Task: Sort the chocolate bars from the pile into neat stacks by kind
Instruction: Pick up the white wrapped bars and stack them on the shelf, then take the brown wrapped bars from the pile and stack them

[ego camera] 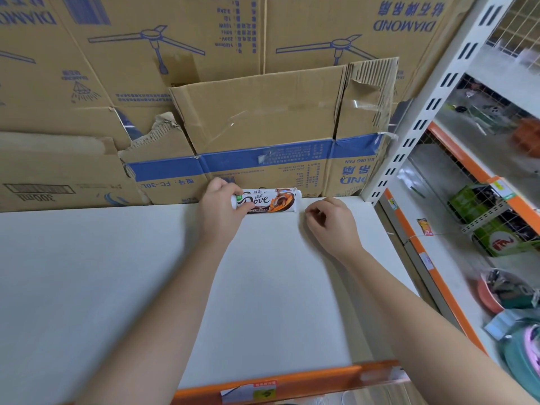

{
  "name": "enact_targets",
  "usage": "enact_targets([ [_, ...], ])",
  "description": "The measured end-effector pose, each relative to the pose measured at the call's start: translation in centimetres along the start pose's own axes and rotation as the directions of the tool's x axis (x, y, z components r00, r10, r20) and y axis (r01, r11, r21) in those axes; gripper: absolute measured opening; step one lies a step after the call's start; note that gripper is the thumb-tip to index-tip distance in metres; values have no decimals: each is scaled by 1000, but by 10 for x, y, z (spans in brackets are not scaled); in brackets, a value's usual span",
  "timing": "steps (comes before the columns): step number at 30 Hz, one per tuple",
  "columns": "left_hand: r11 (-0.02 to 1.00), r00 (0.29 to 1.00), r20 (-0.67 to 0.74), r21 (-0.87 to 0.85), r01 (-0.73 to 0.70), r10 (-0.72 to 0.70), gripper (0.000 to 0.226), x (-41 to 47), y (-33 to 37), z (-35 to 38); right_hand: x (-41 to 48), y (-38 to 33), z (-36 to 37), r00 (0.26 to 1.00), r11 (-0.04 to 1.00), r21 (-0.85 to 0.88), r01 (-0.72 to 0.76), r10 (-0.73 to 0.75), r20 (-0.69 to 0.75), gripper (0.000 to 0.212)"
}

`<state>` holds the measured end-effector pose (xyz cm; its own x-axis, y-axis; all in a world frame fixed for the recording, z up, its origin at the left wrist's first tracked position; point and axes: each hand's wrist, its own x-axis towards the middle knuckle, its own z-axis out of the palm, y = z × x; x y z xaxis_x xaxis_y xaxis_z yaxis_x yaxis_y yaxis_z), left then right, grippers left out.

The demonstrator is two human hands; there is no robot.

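A small stack of white, brown and orange Dove chocolate bars [270,201] lies at the back of the white shelf [117,273], against the cardboard boxes. My left hand [220,206] grips the stack's left end, thumb on the front and fingers over the top. My right hand [331,222] hovers just right of the stack with fingers loosely curled, holding nothing and not touching the bars. How many bars are in the stack is unclear. No other bars or pile show in view.
Tall cardboard fan boxes [263,118] wall off the back of the shelf. A white slotted upright [420,124] stands at the right. Beyond it, orange-edged shelves [455,258] hold green boxes and other goods. An orange rail [292,381] marks the front edge.
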<state>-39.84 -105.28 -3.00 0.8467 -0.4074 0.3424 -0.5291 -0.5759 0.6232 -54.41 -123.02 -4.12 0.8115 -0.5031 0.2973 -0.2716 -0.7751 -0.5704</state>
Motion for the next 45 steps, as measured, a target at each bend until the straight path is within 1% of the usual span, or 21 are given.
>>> enact_targets([
  [5,1000,999,-17,3,-29,29,25,-5,-4,-3,-2,-5,-1,1000,1000,-14,9,-9,-12,9],
  [8,998,998,-22,22,-56,57,22,-10,-8,-12,-3,-18,-1,997,998,-17,68,-69,-37,10],
  [10,995,997,-33,73,-67,70,17,-16,-13,-24,-2,-35,3,991,992,-2,123,-123,-42,13],
  [12,984,995,-47,160,-79,87,16,-23,-23,-42,2,-56,11,984,984,28,177,-176,-24,14],
  [15,963,994,-63,259,-72,91,21,-35,-51,-75,8,-94,32,966,965,62,256,-257,18,14],
  [19,942,996,-85,335,-1,31,30,-54,-101,-128,8,-152,68,921,926,68,372,-377,102,17],
  [22,918,992,-124,392,59,-11,36,-74,-139,-174,-1,-202,101,896,907,115,406,-419,144,23],
  [24,890,987,-160,444,100,-31,35,-92,-170,-216,-15,-248,128,874,889,153,432,-455,172,25],
  [26,864,981,-192,489,123,-31,33,-110,-204,-259,-32,-295,155,848,865,184,467,-497,183,25],
  [28,852,976,-216,503,148,-43,36,-128,-236,-303,-50,-341,183,831,848,196,493,-525,185,24],
  [31,844,974,-210,505,180,-82,44,-152,-282,-368,-78,-410,225,826,843,215,494,-531,186,23],
  [33,840,974,-209,509,188,-92,46,-167,-311,-410,-95,-454,250,827,841,232,488,-531,185,22],
  [36,827,972,-212,525,201,-102,40,-185,-357,-467,-113,-517,285,816,831,254,494,-544,194,22],
  [38,821,972,-204,530,210,-117,40,-191,-385,-499,-120,-556,306,808,824,266,500,-555,198,22],
  [45,826,968,-218,519,220,-121,30,-188,-476,-572,-122,-661,381,787,801,311,511,-582,205,22],
])
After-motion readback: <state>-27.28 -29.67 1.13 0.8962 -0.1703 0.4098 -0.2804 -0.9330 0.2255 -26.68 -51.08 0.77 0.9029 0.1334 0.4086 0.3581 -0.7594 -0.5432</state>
